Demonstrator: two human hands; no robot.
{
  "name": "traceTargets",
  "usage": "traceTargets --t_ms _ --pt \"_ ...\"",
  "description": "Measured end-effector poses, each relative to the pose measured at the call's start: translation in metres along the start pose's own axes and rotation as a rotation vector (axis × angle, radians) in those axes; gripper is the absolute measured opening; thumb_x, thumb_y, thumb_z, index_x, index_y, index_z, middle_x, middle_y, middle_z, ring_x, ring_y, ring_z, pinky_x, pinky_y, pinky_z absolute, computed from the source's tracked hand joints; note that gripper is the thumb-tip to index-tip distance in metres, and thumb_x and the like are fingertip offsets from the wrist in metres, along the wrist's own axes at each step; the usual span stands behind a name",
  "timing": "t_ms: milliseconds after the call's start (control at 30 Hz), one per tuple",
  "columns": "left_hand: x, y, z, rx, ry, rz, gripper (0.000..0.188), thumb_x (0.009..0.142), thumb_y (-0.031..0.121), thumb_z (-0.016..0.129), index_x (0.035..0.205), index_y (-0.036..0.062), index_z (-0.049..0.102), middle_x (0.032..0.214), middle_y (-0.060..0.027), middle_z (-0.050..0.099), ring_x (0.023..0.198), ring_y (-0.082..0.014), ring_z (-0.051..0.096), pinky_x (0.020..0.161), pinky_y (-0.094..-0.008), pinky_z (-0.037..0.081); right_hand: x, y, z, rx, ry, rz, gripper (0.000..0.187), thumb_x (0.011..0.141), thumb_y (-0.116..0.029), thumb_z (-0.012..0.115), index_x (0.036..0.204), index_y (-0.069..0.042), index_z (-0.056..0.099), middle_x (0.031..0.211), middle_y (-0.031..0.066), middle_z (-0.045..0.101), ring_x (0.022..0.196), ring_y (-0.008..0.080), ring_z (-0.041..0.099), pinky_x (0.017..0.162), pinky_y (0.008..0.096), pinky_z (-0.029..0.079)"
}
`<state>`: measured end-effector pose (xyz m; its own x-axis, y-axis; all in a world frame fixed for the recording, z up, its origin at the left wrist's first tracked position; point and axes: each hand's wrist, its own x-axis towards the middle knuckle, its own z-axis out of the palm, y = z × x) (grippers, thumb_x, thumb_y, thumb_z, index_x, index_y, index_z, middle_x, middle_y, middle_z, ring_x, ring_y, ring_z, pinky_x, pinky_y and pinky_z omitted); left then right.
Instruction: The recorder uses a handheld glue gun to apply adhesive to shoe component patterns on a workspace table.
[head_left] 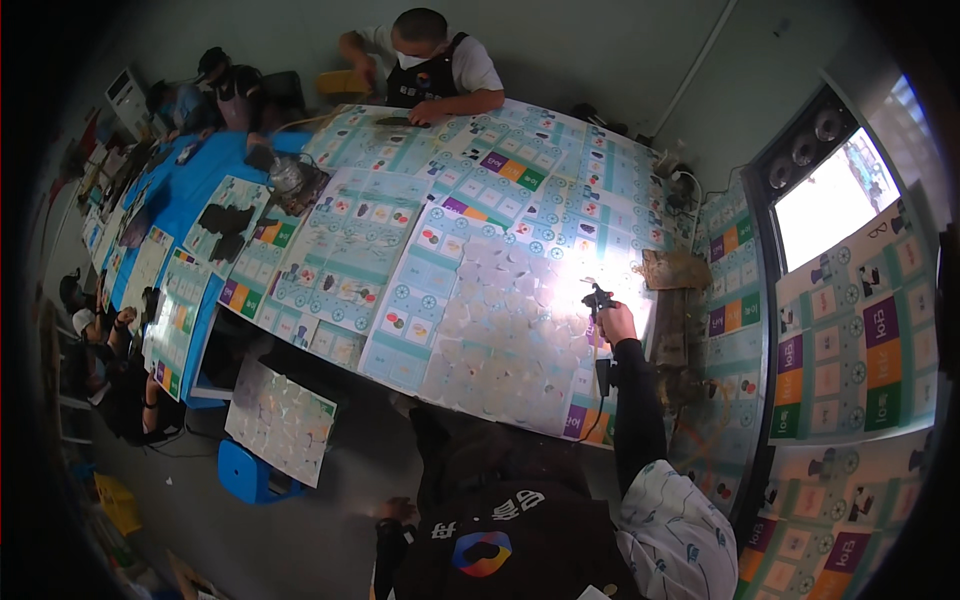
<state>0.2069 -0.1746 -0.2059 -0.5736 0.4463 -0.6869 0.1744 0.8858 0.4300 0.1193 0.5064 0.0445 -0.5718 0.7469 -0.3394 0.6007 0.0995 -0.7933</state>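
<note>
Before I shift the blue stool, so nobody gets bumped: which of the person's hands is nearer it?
Left. The left hand is to the right of the blue stool; the right hand is much farther right, gripping a black tool.

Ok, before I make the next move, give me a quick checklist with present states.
1. Right hand gripping the black pistol-shaped tool: ok.
2. Left hand clear of the patchy grey rectangular layer: ok, low near the body.
3. Thin black cord free of snags: cannot tell, far end hidden.
4. Co-worker opposite in a dark apron, hands off that layer: ok.
5. Surface beside the tool readable: not ok, bright white glare washes it out.
</note>
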Motion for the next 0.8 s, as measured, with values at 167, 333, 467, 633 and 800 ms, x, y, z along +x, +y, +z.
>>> traceTargets --t_ms 167,333,467,633,800 --pt "-0.002 -0.006 0.002 0.107 0.003 0.057 0.029 0.071 0.025 0.062 0.099 0.019 0.064 0.109 0.0002 0.059 0.103 -0.0203 0.053 0.086 -0.0354 0.045 -0.006 -0.014 0.0 0.094 -0.11 0.081 0.017 0.065 -0.012 0.048 0.062 0.002 0.059 0.051 0.0138 0.055 0.047 0.0247 0.056 0.047 0.0343 0.043" --pt "0.0 -0.002 -0.003 0.143 0.152 0.225 0.024 0.068 0.029 0.061 0.089 0.0168 0.066 0.1 -0.0047 0.062 0.091 -0.0241 0.059 0.081 -0.0355 0.048 -0.006 -0.011 -0.002 -0.07 0.044 0.015 0.015 0.066 -0.009 0.048 0.061 0.002 0.058 0.049 0.0116 0.052 0.044 0.0216 0.054 0.043 0.0324 0.042" --pt "0.004 -0.003 -0.001 -0.312 -0.034 -0.009 0.031 0.07 0.023 0.061 0.099 0.0126 0.059 0.097 -0.0012 0.063 0.097 -0.0192 0.055 0.081 -0.032 0.047 -0.009 -0.01 -0.003 -0.021 -0.091 0.075 0.016 0.066 -0.01 0.049 0.062 0.001 0.059 0.05 0.0129 0.054 0.044 0.0232 0.055 0.044 0.0326 0.043" --pt "0.001 -0.008 0.002 0.113 -0.066 0.101 0.04 0.072 0.016 0.059 0.111 0.0077 0.054 0.095 0.0034 0.064 0.1 -0.0156 0.053 0.082 -0.0297 0.047 -0.007 -0.008 0.002 -0.046 -0.059 -0.015 0.016 0.066 -0.011 0.049 0.061 0.001 0.058 0.049 0.0128 0.054 0.044 0.0235 0.055 0.043 0.0329 0.043" --pt "0.002 -0.012 0.006 0.242 -0.042 0.164 0.04 0.07 0.02 0.062 0.108 0.0114 0.057 0.101 0.0041 0.062 0.104 -0.0179 0.051 0.087 -0.0324 0.043 -0.002 0.0 0.0 -0.132 -0.061 0.001 0.017 0.067 -0.013 0.05 0.061 0.0 0.059 0.051 0.0129 0.055 0.047 0.0247 0.057 0.046 0.0342 0.045"
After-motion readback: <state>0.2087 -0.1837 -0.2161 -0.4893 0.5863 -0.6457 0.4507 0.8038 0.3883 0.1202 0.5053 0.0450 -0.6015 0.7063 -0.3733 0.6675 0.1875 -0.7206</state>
